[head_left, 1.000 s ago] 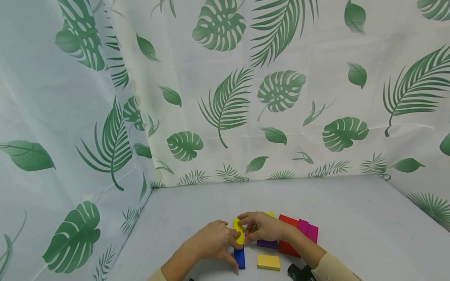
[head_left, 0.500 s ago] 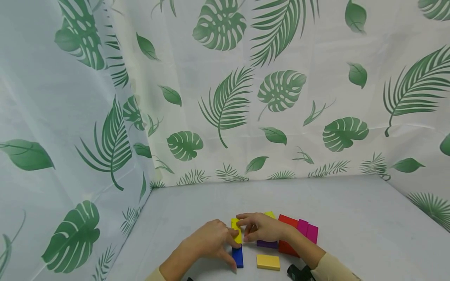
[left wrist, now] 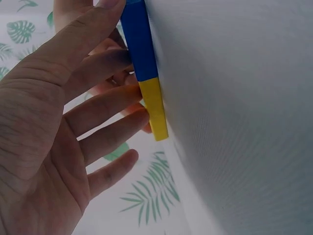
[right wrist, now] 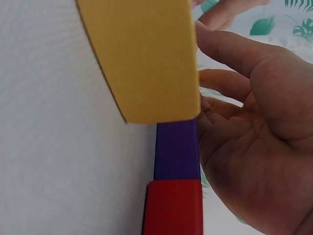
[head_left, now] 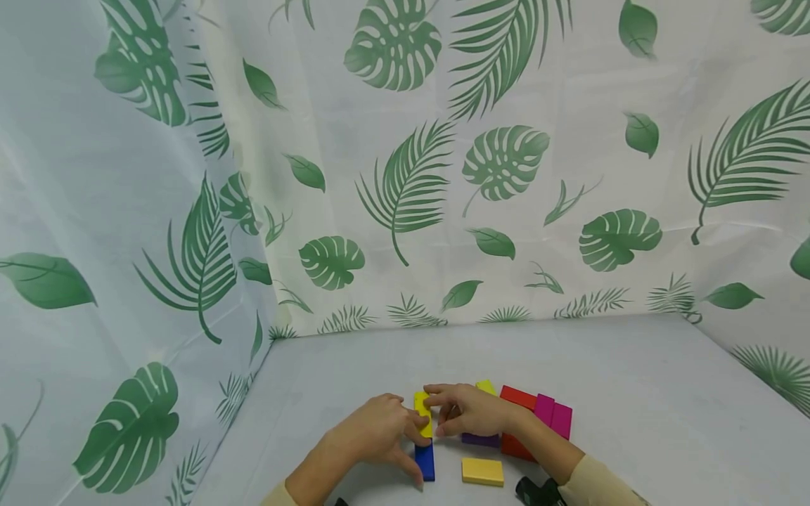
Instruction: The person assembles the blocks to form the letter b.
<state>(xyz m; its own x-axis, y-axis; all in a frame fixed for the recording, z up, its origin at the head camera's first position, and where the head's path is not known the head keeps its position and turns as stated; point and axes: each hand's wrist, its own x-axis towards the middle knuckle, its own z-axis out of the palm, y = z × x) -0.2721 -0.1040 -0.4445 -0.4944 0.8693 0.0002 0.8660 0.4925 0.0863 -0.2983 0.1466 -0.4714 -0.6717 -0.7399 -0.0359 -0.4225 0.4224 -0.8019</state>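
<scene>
A yellow block (head_left: 420,403) and a blue block (head_left: 425,462) lie end to end on the table in the head view, the blue one nearer me. My left hand (head_left: 378,430) reaches over them from the left, fingertips on the yellow block and thumb by the blue block's near end. In the left wrist view its fingers (left wrist: 105,105) are fairly straight against both blocks. My right hand (head_left: 476,411) is on the other side, index fingertip at the yellow block's far part and thumb near its right edge. Its fingers are loosely bent.
A darker yellow block (head_left: 482,471) lies alone in front of the right hand. Behind the right forearm are red (head_left: 519,396), magenta (head_left: 562,420) and purple (head_left: 481,440) blocks, and another yellow one (head_left: 486,386). A leaf-print curtain (head_left: 430,295) bounds the table.
The yellow and blue blocks have slid slightly left together, and the left hand has shifted with them. The right hand's fingertips have moved a little left too. The other blocks stay put.
</scene>
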